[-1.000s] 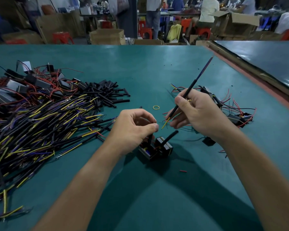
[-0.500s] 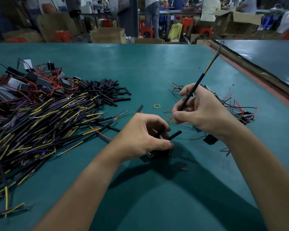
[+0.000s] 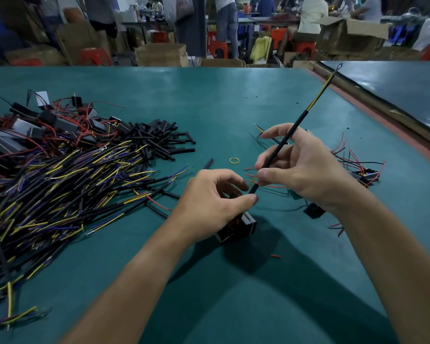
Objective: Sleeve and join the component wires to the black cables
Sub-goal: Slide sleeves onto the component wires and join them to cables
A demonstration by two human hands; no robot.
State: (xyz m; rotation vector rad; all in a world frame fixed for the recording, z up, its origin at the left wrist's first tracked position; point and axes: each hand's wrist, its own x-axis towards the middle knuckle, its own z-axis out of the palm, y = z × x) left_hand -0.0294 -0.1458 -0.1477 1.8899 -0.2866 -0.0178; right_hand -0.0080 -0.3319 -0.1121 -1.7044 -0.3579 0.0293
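The person's left hand [image 3: 214, 194] is curling round the small black and grey block-shaped component [image 3: 243, 223], holding it low over the teal table [image 3: 233, 108]. Its thumb and forefinger are closing at the short black sleeve tube [image 3: 253, 188] sticking up from it. A second ago that hand was pinching just above the component. Now its grip is holding the part itself and steadying it. The right hand [image 3: 301, 170] is pinching the long black cable [image 3: 291, 131] between thumb and fingers. It has been bringing the lower end down until it is meeting the mouth of the sleeve, while the yellow-striped ringed end is pointing up and away. Thin red component wires [image 3: 268, 186] are fanning out just beside that meeting point. I'd judge the join on this piece is only now beginning. Whether any wire is already inside the sleeve, I cannot tell. The big pile of black cables [image 3: 72, 182] is lying well apart to the left.
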